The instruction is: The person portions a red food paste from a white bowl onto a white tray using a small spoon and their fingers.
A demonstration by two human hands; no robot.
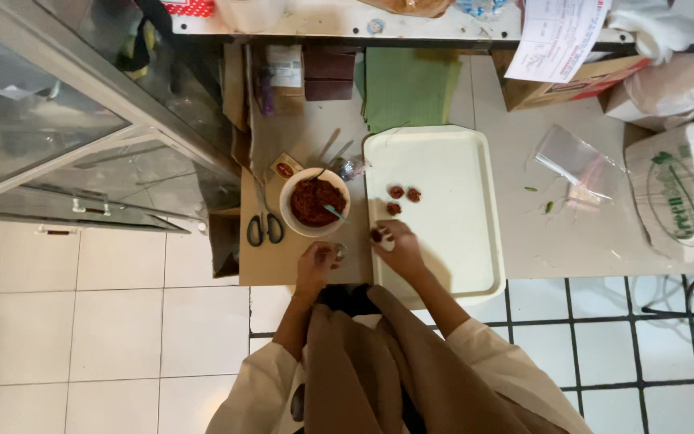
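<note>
Head view: looking straight down on a tabletop (524,241) in the middle of the frame, white floor tiles below it
Glass cabinet (58,137): upper left of the frame, metal-framed, beside the tabletop
Scissors (264,225): black-handled, lying flat just left of the bowl
Bowl (315,202): white, round, left of centre, filled with a dark red mix; a light-coloured spoon (333,211) rests in it
Left hand (316,264): just below the bowl, fingers curled together around a small shiny object (340,251); what that object is cannot be told
Right hand (397,245): at the lower left edge of the tray, fingertips pinched on a small piece (381,236) that is dark red and pale
Tray (451,241): cream, rectangular, centre of the frame, mostly bare
Three small pieces (403,197): dark red, round, close together near the tray's left edge, just above the right hand
Green sheets (407,84): stacked at the top centre, above the tray
Clear plastic bag (576,161): lying flat to the right of the tray
White bag with green print (680,189): far right of the frame
</note>
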